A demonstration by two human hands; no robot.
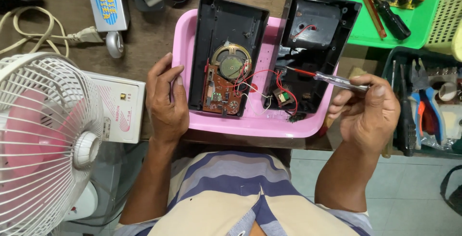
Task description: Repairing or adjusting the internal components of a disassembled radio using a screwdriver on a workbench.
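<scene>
Even, soft daylight, bright overall, no hard shadows. Mild glare on the pink tray [250, 125] rim and glossy black casing [337, 10]. Sharp at centre; white fan [43, 140] at left edge is stretched by wide-angle distortion, slightly soft.

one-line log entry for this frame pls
left hand: rests on pink tray edge | right hand: holds screwdriver, tip in right case half | left case half: speaker, circuit board exposed
</scene>
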